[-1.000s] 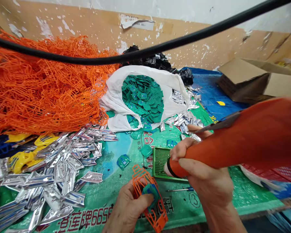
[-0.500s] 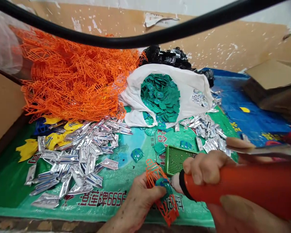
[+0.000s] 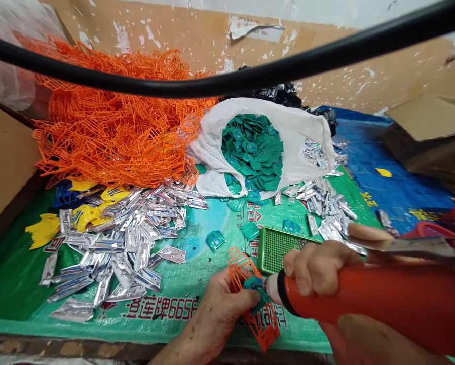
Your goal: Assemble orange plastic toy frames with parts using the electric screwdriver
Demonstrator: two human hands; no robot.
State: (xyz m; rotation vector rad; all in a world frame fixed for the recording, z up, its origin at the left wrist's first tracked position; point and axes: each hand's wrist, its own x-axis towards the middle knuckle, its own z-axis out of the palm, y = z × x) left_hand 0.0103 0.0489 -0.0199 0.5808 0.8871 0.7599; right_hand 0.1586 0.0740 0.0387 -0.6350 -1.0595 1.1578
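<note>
At the front of the table my left hand is closed around an orange plastic frame. Its thumb presses a small green plastic piece against that frame. My right hand wraps round a red electric screwdriver, which lies nearly level. The white-and-black nose of the screwdriver meets the right side of the green piece; the bit's tip is mostly hidden there. A green mesh tray holding small dark bits, perhaps screws, stands just behind both hands. A loose green piece lies left of the tray.
A black cable crosses the upper view. Behind are a heap of orange frames, a white bag of green pieces, and black parts. Silver pieces and yellow parts lie left; a cardboard box stands right.
The view has shifted slightly, and the cable hangs lower in it. The screwdriver has moved slightly left and down with its nose still at the green piece. Both hands keep their hold.
</note>
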